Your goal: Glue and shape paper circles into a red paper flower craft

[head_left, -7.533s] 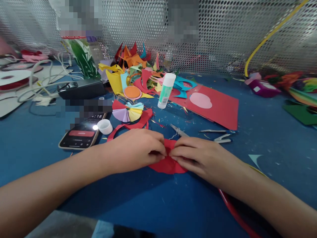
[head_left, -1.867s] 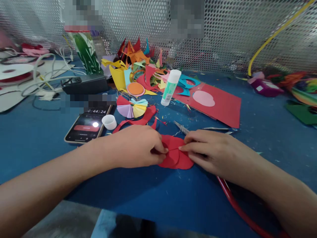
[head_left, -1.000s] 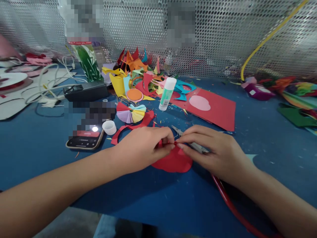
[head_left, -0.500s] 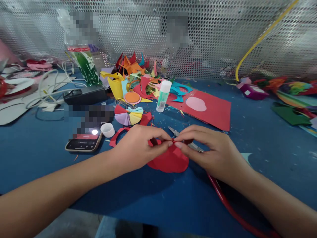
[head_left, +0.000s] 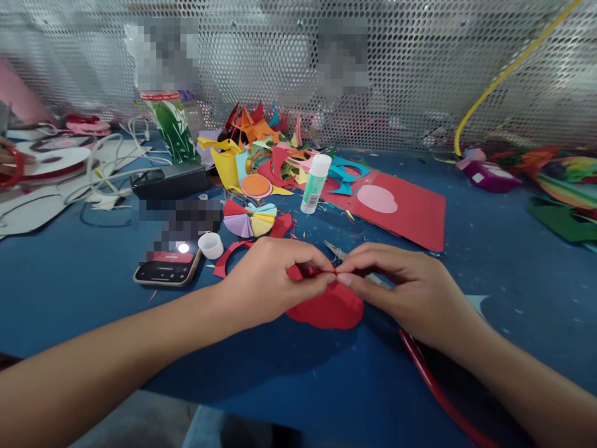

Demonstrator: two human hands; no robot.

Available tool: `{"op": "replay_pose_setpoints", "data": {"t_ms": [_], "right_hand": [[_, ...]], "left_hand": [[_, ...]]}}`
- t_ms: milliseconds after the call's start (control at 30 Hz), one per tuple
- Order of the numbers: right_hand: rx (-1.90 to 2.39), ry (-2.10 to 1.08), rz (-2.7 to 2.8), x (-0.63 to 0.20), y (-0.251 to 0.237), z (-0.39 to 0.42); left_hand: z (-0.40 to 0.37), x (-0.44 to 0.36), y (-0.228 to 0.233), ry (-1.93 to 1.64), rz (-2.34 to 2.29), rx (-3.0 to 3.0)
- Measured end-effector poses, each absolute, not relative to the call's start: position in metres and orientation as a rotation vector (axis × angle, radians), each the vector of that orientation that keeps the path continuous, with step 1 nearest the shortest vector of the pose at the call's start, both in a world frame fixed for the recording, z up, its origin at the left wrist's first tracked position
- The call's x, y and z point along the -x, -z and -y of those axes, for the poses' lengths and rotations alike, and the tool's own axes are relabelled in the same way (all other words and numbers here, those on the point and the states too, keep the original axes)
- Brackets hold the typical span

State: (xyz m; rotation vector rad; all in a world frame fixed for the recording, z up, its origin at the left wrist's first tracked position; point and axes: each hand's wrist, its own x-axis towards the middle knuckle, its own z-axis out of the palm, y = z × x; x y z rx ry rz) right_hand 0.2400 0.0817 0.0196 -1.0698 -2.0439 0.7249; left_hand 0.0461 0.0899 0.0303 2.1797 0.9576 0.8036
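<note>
A round-edged piece of red paper (head_left: 333, 308) is pinched at its upper edge between both hands. My left hand (head_left: 275, 274) grips it with thumb and forefinger, closed. Thumb and fingers of my right hand (head_left: 403, 280) pinch the same spot, fingertips touching the left ones. The fold between the fingertips is mostly hidden. Under my right hand lies a pair of scissors (head_left: 336, 251), blades pointing away and a red handle curving toward me. Left of the paper sit a red paper offcut (head_left: 224, 262) and a pleated multicoloured paper fan (head_left: 249, 219).
An upright glue stick (head_left: 316, 185) stands behind my hands, its white cap (head_left: 211, 246) beside a phone (head_left: 168, 267). Red sheets (head_left: 417, 214) lie back right, before a perforated metal panel (head_left: 401, 74). Coloured scraps (head_left: 256, 127), a bottle (head_left: 170, 127) and cables (head_left: 97, 162) occupy the back left.
The whole view has shifted slightly, so things appear a little further right. Both hands keep their pinch on the red paper, with fingertips slightly closer together. At far left, part of another hand now shows.
</note>
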Motion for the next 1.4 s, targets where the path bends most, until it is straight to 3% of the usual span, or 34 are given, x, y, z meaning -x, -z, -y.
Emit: {"op": "replay_pose_setpoints", "data": {"t_ms": [933,1233,1400], "right_hand": [[0.976,-0.677,1.883,-0.2381,-0.0211,-0.0755],[0.984,-0.682,1.932,-0.2386,-0.0240,-0.0764],[1.006,-0.641,1.949,-0.2377,-0.0222,-0.0772]], "left_hand": [[-0.0823,-0.0455,-0.0358,-1.073,-0.860,-2.192],[-0.0861,-0.0451,-0.0337,-0.891,-0.916,-2.167],[-0.0886,-0.0439,-0.0331,-0.973,-0.923,-2.178]]}}
